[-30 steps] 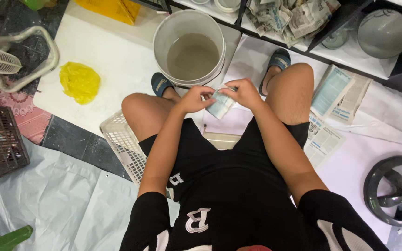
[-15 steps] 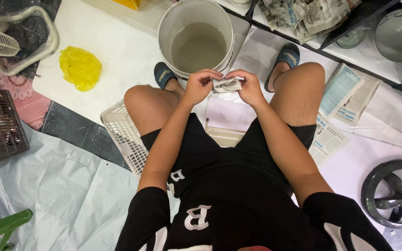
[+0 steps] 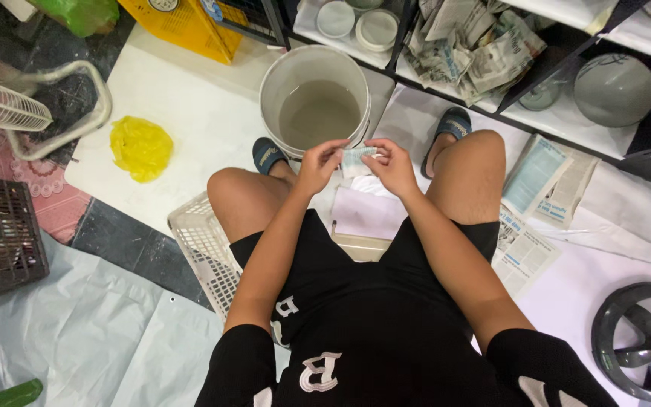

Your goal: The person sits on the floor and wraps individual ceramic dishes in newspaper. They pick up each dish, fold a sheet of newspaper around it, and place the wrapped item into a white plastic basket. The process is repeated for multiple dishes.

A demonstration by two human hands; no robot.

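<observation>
A small, crumpled piece of pale paper (image 3: 357,157), whitish with faint grey-blue marks, is stretched between both hands just in front of the white bucket (image 3: 315,105), at its near rim. The left hand (image 3: 318,164) pinches the paper's left end with thumb and curled fingers; the right hand (image 3: 392,166) grips the right end the same way, fingers closed on it. The bucket holds murky, greyish water and stands on a white board. To the bucket's left on that board lies a crumpled yellow bag (image 3: 140,146). Either side of the bucket's near edge sit the person's feet in dark blue sandals (image 3: 267,154). Nearer than the bucket, under the left thigh, a white plastic basket (image 3: 206,252) is partly hidden by the leg. Right of the bucket, folded newspapers (image 3: 548,179) lie on the floor. What is on the paper is too small to make out, and the fingers cover its ends. A dark round part (image 3: 642,339), far right of the bucket, is cut off by the frame edge.
</observation>
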